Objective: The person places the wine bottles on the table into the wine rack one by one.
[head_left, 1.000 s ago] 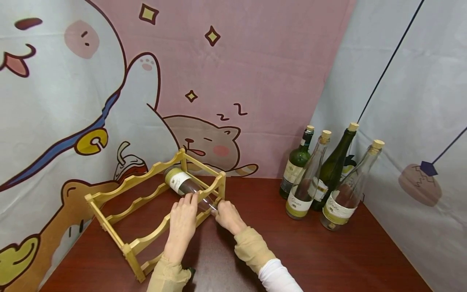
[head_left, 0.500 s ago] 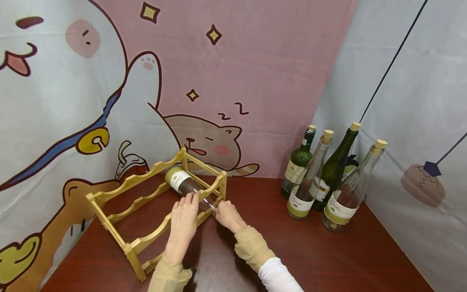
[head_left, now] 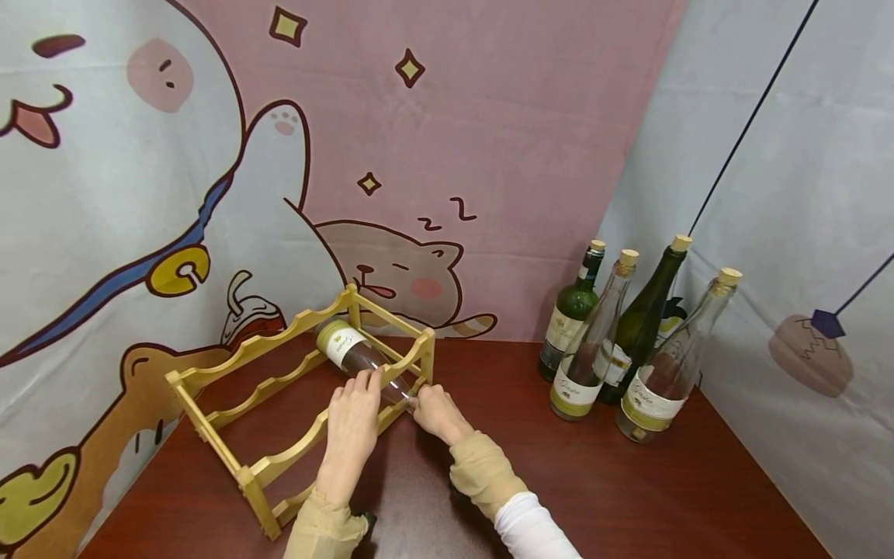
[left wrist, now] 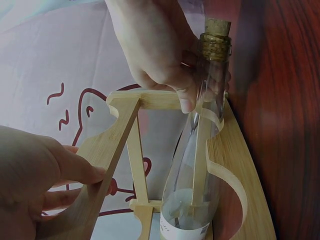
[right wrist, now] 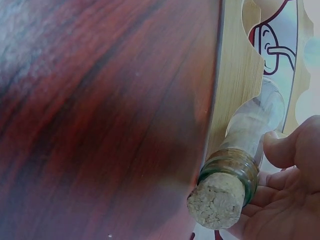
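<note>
A clear glass wine bottle (head_left: pixel 344 345) with a white and green label lies in the lower tier of the wooden wine rack (head_left: pixel 296 450), at its right end. Its neck points toward the person and sticks out past the front rail. My right hand (head_left: pixel 438 413) holds that neck, thumb on one side and fingers behind it in the left wrist view. The cork (right wrist: pixel 217 201) shows beyond the fingers in the right wrist view. With the thumb on one face and fingers on the other, my left hand (head_left: pixel 351 431) grips the rack's upper front rail (left wrist: pixel 107 150).
To the right stand several corked bottles: a green one (head_left: pixel 571 310), a clear one (head_left: pixel 576 388), a dark green one (head_left: pixel 639 310) and another clear one (head_left: pixel 653 400). The dark red table (head_left: pixel 517 481) meets a cartoon-printed cloth (head_left: pixel 517 171) behind.
</note>
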A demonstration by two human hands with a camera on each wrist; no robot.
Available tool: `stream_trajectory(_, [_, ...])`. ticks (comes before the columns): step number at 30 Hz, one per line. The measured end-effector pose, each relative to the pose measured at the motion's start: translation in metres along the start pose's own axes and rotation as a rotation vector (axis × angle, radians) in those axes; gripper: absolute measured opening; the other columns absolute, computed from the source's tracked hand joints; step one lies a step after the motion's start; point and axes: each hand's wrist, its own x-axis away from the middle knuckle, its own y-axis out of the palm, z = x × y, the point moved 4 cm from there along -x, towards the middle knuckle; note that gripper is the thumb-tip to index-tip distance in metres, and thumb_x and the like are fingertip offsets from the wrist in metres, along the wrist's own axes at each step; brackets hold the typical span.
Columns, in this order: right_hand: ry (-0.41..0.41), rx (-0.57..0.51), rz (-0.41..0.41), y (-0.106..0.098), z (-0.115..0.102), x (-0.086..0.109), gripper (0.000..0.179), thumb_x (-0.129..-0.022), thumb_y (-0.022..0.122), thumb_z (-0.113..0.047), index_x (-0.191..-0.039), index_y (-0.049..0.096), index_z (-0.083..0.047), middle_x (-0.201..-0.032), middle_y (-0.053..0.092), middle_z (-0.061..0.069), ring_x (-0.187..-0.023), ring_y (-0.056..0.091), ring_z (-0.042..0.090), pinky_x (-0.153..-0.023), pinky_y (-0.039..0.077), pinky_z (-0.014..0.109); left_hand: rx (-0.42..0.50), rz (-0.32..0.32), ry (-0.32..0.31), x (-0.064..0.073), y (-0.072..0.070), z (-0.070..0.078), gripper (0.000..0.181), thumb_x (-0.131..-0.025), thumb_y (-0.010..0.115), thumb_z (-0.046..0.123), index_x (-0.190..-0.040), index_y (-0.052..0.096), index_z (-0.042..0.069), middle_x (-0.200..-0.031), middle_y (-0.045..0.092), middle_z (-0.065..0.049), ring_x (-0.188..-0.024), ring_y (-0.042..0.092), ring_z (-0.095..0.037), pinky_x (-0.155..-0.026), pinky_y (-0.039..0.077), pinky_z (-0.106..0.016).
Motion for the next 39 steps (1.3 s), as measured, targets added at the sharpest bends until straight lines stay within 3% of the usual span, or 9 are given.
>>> stream_trajectory(8, [0.001,-0.004,-0.026,-0.001,0.001,-0.001,0.035,-0.089,0.060,-0.016,-0.056,0.050,-0.013,-0.059,0.048,0.004,-0.052,0.044,0.016,-0.048,0.038,0.028,0.004,-0.007,-0.002,0.000,0.000,0.000,0.056,-0.057,0.075,-0.009,-0.110,0.063,0.003,-0.094,0.066,-0.014,-0.072,0.062,-0.032,-0.058,0.045,-0.039])
stream_trajectory(16, [0.024,0.018,-0.043,0.000,0.001,-0.001,0.029,-0.088,0.059,-0.015,-0.060,0.056,-0.011,-0.062,0.053,0.006,-0.053,0.046,0.017,-0.049,0.040,0.031,-0.004,-0.031,-0.003,0.000,-0.001,0.001,0.056,-0.059,0.077,-0.006,-0.112,0.062,0.003,-0.096,0.065,-0.014,-0.076,0.063,-0.032,-0.061,0.047,-0.040])
stream_trajectory(27, [0.053,0.046,-0.047,0.001,0.004,-0.002,0.024,-0.092,0.056,-0.020,-0.073,0.063,-0.007,-0.074,0.063,0.013,-0.058,0.051,0.019,-0.053,0.043,0.035,-0.007,0.028,0.016,0.001,0.000,0.001,0.056,-0.056,0.077,-0.008,-0.109,0.063,0.003,-0.090,0.066,-0.015,-0.069,0.061,-0.031,-0.057,0.044,-0.039])
stream_trajectory(39, [-0.016,0.112,0.010,0.001,0.012,0.004,0.031,-0.096,0.051,-0.034,-0.080,0.060,-0.008,-0.077,0.064,0.008,-0.070,0.063,0.022,-0.059,0.048,0.036,-0.009,0.016,0.014,0.001,0.000,0.001,0.056,-0.056,0.078,-0.007,-0.110,0.063,0.003,-0.091,0.066,-0.015,-0.070,0.061,-0.031,-0.058,0.045,-0.039])
